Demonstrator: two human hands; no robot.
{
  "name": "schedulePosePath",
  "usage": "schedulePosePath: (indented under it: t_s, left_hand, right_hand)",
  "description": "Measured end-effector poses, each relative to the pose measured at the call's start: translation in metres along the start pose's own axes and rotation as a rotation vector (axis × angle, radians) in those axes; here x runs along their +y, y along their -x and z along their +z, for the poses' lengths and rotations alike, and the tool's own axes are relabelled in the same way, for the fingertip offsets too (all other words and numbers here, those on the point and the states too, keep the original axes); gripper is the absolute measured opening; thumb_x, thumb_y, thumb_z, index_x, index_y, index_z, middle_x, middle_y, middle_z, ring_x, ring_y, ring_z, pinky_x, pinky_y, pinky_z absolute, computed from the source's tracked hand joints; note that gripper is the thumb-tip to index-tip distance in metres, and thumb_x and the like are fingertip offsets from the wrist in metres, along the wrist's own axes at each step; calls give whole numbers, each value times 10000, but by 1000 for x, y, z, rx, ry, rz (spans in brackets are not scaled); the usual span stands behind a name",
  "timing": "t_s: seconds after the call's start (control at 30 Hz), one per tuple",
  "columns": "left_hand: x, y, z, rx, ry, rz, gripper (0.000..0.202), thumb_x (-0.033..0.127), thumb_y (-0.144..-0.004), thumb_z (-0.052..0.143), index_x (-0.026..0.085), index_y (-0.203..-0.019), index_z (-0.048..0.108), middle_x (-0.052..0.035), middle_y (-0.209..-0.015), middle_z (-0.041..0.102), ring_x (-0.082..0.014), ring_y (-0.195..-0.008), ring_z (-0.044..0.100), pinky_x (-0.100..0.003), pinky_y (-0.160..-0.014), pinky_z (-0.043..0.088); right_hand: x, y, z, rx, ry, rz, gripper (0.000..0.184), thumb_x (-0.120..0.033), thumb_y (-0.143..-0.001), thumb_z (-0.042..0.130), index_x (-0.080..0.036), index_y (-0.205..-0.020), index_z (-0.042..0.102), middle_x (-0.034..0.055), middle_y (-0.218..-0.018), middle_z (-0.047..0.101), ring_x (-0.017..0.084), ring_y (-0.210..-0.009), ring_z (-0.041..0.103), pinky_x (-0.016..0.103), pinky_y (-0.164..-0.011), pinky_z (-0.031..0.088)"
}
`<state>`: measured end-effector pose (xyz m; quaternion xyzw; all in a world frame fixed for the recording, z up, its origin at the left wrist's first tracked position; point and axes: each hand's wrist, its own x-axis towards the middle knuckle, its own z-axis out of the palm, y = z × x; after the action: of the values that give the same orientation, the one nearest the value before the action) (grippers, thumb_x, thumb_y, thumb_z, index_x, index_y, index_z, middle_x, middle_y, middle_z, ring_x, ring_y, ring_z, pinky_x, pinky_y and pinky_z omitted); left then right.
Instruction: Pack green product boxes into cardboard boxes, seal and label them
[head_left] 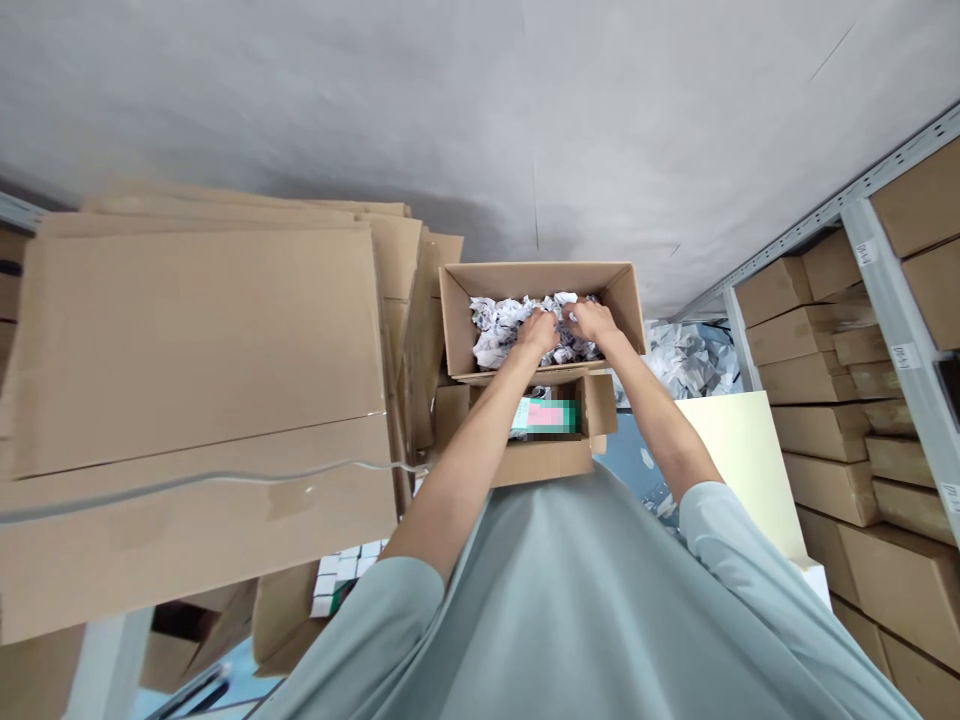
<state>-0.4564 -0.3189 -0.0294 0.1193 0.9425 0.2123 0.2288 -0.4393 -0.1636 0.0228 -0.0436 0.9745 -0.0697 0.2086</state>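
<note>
An open cardboard box point(457, 320) stands ahead of me, filled with crumpled white paper point(495, 330). Both my hands are inside it. My left hand point(538, 330) is curled, its fingers closed on the crumpled paper. My right hand point(591, 320) is beside it, fingers also closed on the paper. The two hands almost touch. Below that box a smaller open cardboard box point(540, 460) holds a pink and green package point(546, 416).
A tall stack of flattened cardboard sheets point(195, 400) fills the left. Metal shelving point(885, 290) with several closed cartons point(825, 430) stands at the right. More crumpled paper point(686, 360) lies behind a cream board point(742, 460). Small white boxes point(341, 575) sit low left.
</note>
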Motion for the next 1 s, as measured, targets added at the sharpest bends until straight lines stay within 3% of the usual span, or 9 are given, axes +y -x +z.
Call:
schedulePosePath:
  t_s: [0.23, 0.37, 0.5, 0.6, 0.7, 0.77, 0.83, 0.9, 1.0]
  left_hand:
    - [-2, 20, -24, 194, 109, -47, 412, 199, -1008, 693, 177, -1419, 716, -195, -1461, 712, -336, -1357, 706, -445, -1205, 530]
    - [-2, 25, -43, 247, 211, 182, 676, 174, -977, 703, 147, -1636, 555, -173, -1553, 676, -310, -1455, 642, -412, -1268, 480]
    - [2, 39, -66, 262, 284, 361, 595, 162, -978, 667, 176, -1572, 633, -126, -1551, 675, -276, -1431, 645, -372, -1260, 490]
    - [5, 77, -87, 309, 325, 398, 516, 216, -1010, 668, 212, -1526, 681, -105, -1495, 685, -283, -1389, 666, -391, -1230, 524]
    - [0, 138, -102, 310, 422, 401, 500, 365, -1051, 682, 267, -1541, 681, -74, -1469, 695, -292, -1359, 692, -432, -1201, 569]
    - [-8, 177, -99, 242, 486, 352, 494, 451, -1056, 682, 319, -1533, 697, -59, -1458, 715, -301, -1344, 712, -444, -1185, 596]
    - [-22, 204, -85, 136, 532, 268, 507, 474, -1037, 698, 338, -1525, 711, -58, -1448, 742, -308, -1312, 738, -442, -1156, 625]
    - [-40, 217, -60, 69, 560, 186, 522, 445, -1031, 689, 326, -1539, 703, -54, -1418, 776, -301, -1264, 766, -443, -1144, 635]
    - [-64, 219, -21, 78, 540, 73, 586, 360, -1018, 681, 294, -1600, 652, -60, -1478, 768, -290, -1293, 766, -427, -1181, 609]
  right_hand:
    - [-5, 29, -21, 143, -60, 60, 367, -257, -1126, 474, -267, -1383, 735, 152, -1429, 698, 349, -1230, 732, 475, -1074, 575]
    - [-11, 41, -34, 213, -126, 10, 334, -287, -1124, 482, -280, -1360, 718, 125, -1395, 695, 362, -1210, 708, 486, -1046, 568]
    - [-22, 58, -44, 281, -214, -52, 325, -326, -1133, 482, -276, -1362, 707, 107, -1408, 694, 352, -1236, 671, 442, -1033, 558]
    - [-37, 90, -52, 355, -305, -100, 361, -372, -1163, 448, -259, -1389, 705, 107, -1419, 701, 348, -1308, 647, 440, -1093, 551]
    - [-54, 137, -52, 423, -430, -160, 445, -442, -1191, 395, -265, -1463, 700, 112, -1446, 697, 361, -1406, 621, 499, -1193, 528]
    - [-65, 166, -40, 379, -501, -178, 471, -506, -1189, 409, -302, -1493, 706, 106, -1441, 707, 366, -1433, 623, 525, -1222, 527]
    - [-71, 184, -17, 288, -585, -209, 465, -531, -1177, 457, -336, -1527, 693, 89, -1483, 703, 350, -1455, 630, 498, -1237, 531]
    - [-74, 190, 13, 209, -669, -215, 510, -505, -1149, 532, -335, -1622, 616, 87, -1565, 677, 338, -1488, 624, 476, -1266, 516]
    - [-71, 183, 60, 82, -731, -148, 717, -434, -1086, 636, -276, -1760, 449, 138, -1666, 609, 344, -1551, 589, 489, -1308, 480]
